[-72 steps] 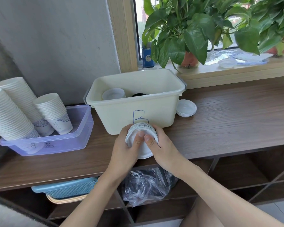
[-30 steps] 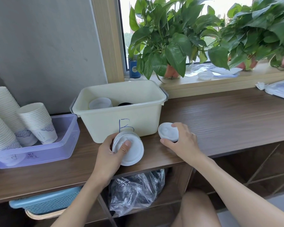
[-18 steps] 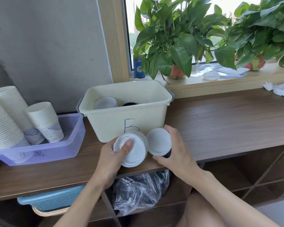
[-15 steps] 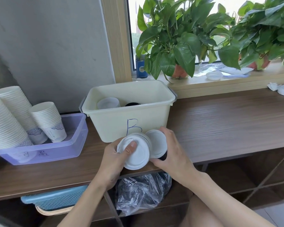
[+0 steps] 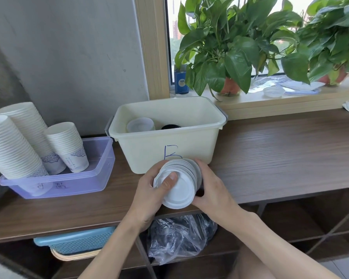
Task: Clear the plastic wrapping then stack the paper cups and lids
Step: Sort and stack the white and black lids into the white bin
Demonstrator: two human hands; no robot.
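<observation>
White lids [image 5: 179, 185], thin and moulded, are nested in a short stack that lies on its side just above the front edge of the worktop [image 5: 280, 158]. It is directly in front of the cream bin [image 5: 143, 152] marked with a blue letter.

The left hand [image 5: 149, 198] grips the near end, thumb pressed flat on the face of the front lid. The right hand [image 5: 214, 190] wraps the far side, fingers curled round the rims.

These lids look very light, fairly stiff at the rim and slick, so the stack will likely fan or slide apart if it is pinched only at the middle. Pressing the two end faces together while cupping the rims seems safest; hard squeezing could buckle them.

Paper cups [image 5: 14, 146] stand nested in a purple tub [image 5: 69, 184] toward the left end, and crumpled plastic wrapping [image 5: 179, 236] sits on the shelf below.
</observation>
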